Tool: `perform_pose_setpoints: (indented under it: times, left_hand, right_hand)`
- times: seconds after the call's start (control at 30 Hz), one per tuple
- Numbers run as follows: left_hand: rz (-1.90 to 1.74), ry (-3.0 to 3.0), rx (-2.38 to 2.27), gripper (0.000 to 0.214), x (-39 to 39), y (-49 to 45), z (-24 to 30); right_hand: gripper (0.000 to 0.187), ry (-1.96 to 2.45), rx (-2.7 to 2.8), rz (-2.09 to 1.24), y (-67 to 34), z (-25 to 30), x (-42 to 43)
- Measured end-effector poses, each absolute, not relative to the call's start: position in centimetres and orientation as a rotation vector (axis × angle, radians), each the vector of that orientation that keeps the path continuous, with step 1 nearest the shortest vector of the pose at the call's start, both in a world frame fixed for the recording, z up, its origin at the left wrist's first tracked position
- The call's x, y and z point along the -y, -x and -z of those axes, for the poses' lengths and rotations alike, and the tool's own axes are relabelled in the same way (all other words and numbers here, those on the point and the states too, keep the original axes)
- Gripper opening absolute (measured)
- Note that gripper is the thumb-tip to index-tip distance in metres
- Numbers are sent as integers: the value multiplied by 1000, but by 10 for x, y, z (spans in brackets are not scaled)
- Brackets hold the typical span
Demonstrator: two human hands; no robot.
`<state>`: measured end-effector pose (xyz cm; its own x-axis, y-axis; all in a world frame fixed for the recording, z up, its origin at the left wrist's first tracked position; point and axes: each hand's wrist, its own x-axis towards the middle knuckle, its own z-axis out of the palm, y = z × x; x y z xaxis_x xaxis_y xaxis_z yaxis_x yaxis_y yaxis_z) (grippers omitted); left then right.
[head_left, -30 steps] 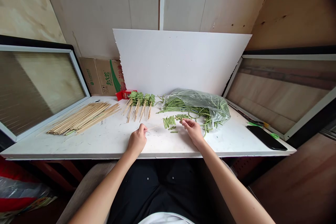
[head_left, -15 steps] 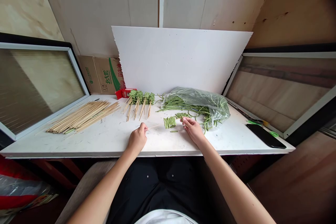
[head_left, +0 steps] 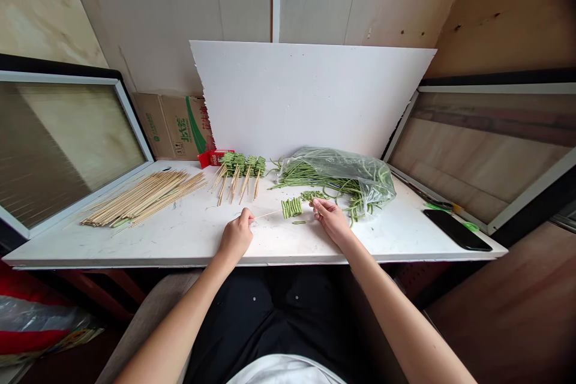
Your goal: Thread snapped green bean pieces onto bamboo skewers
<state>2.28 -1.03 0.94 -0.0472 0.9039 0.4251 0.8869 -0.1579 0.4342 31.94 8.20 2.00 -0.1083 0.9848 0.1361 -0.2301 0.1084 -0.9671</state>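
My left hand (head_left: 237,233) is closed on the blunt end of a thin bamboo skewer (head_left: 266,215), which points right. A row of short green bean pieces (head_left: 292,208) is threaded side by side near its far end. Just right of that row, the fingertips of my right hand (head_left: 330,216) are pinched together by the skewer's tip, on what looks like one small bean piece, mostly hidden by the fingers. A loose cut piece (head_left: 299,222) lies on the table below the row. Behind it is a small heap of cut beans (head_left: 312,195).
Bare skewers (head_left: 144,197) are piled at the left. Several finished bean skewers (head_left: 243,167) lie at the back, by a red packet (head_left: 209,159) and a cardboard box (head_left: 175,126). Long beans spill from a clear plastic bag (head_left: 378,179). A black phone (head_left: 456,230) lies on the right.
The view has shifted very slightly. Both hands hold nearly the same pose, and the threaded row on the skewer looks the same.
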Motion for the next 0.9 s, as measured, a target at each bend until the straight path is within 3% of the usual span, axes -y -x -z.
perform_pose_setpoints:
  times: [0.9]
  left_hand:
    - [-935,-2239,-2062,33,8,-24,-4]
  right_hand:
    - [43,964,1234,-1241,-320,-21,-82]
